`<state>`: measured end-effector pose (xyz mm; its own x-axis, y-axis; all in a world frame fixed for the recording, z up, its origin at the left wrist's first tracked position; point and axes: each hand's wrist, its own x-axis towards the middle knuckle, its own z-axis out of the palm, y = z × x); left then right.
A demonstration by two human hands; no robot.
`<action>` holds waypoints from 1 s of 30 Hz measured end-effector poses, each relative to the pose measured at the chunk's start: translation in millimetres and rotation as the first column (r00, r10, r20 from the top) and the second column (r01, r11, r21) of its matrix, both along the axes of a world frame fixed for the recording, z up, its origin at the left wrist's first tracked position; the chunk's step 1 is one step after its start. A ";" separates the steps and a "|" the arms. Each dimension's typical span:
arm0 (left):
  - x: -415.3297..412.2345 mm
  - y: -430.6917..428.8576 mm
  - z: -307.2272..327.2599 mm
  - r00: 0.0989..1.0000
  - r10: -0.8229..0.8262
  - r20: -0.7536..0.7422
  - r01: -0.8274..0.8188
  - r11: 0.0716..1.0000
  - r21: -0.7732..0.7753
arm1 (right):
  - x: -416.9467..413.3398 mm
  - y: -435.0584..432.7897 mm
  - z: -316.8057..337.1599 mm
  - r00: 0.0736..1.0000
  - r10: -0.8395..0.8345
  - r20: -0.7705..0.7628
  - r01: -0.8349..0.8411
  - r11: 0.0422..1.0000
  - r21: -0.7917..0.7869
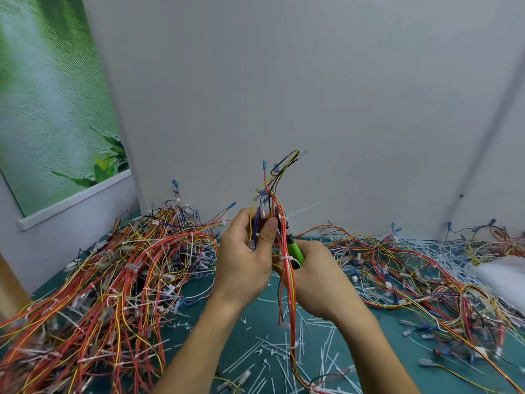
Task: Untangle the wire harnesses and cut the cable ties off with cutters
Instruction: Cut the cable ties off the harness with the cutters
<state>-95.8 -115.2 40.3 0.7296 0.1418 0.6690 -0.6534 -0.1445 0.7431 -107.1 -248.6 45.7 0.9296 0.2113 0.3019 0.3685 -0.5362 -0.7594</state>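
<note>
My left hand (246, 253) grips a wire harness (287, 282) of red, orange, yellow and black wires and holds it upright above the table. Its loose ends with blue connectors fan out overhead. My right hand (314, 277) holds green-handled cutters (296, 248), whose dark tip points up into the bundle beside a white cable tie (282, 218). Another white tie (285, 257) wraps the bundle just below the cutters. The harness tail hangs down between my wrists.
A big heap of tangled harnesses (113, 280) covers the left of the green table (255, 317). More harnesses (426, 280) spread on the right. Several cut white ties (284, 354) litter the middle. A white wall stands close behind.
</note>
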 end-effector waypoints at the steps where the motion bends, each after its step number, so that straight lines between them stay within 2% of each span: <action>1: -0.2 0.5 0.0 1.000 -0.002 0.001 0.002 1.000 -0.002 | 0.1 0.0 -0.3 1.000 -0.004 -0.002 0.004 1.000 0.002; 20: 0.5 1.2 -1.2 1.000 -0.016 -0.014 0.016 1.000 0.009 | -0.7 2.4 -0.3 0.999 -0.036 -0.010 0.035 0.999 -0.011; 30: 2.1 2.3 -3.9 0.998 -0.024 -0.050 0.023 1.000 -0.015 | -3.6 3.0 0.0 1.000 0.028 0.008 -0.028 0.999 -0.035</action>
<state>-93.7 -112.9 36.4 0.7653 0.1337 0.6296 -0.6185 -0.1180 0.7769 -110.7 -245.6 45.8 0.9206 0.2478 0.3019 0.3902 -0.5513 -0.7374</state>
